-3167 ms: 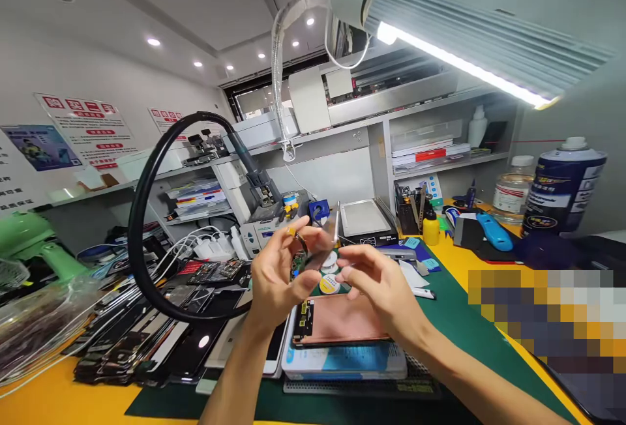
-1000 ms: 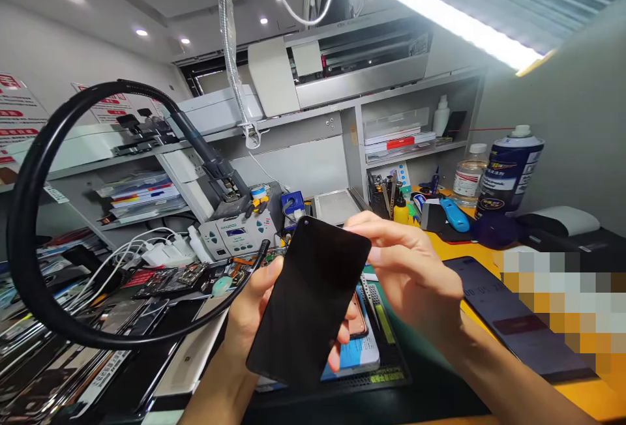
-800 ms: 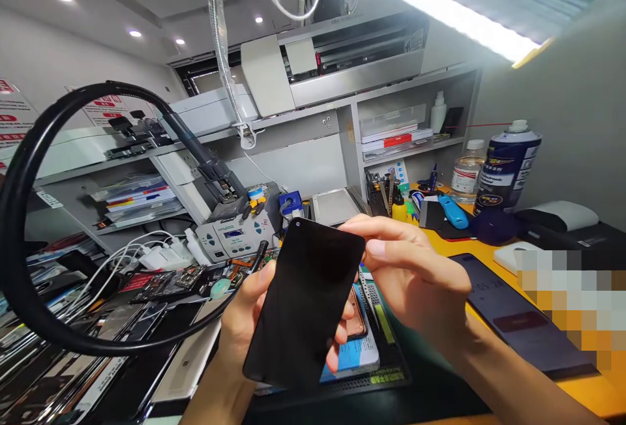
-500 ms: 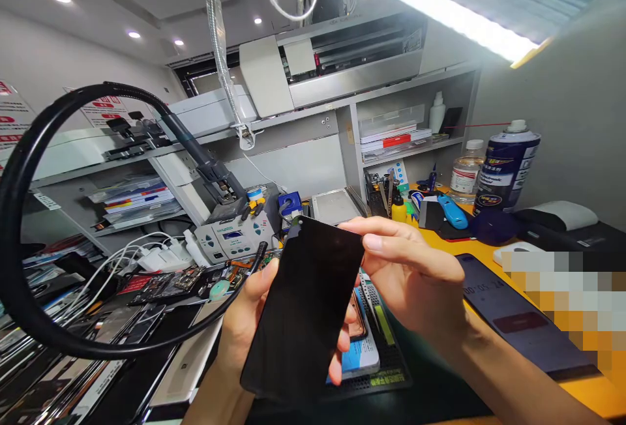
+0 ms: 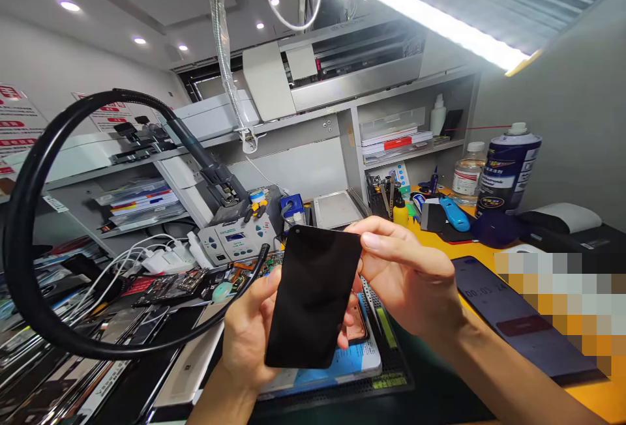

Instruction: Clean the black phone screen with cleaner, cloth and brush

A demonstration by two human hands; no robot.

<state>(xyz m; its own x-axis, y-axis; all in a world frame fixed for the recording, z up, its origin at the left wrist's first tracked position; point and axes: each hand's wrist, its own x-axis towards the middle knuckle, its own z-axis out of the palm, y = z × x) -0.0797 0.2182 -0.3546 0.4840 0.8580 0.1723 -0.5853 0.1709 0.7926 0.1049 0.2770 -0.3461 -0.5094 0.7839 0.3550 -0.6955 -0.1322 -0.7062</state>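
A black phone-like panel, its dark glossy face toward me, is held up in front of the mat. My left hand grips its left edge, thumb at the side and fingertips showing past the right edge. At the upper right corner, the fingers of my right hand are closed on the panel. Behind and below it lie a blue and white box-like item and a copper-coloured phone part. Tweezers rest just right of these on the black perforated mat.
A thick black hose loops on the left, over several phone frames. Behind stands a grey soldering station. On the right are a phone showing a timer, a spray can and a blue tool.
The black panel has been tilted, so it looks shorter and more upright, its lower edge higher and further right. Both hands keep hold of it. The view has shifted slightly.
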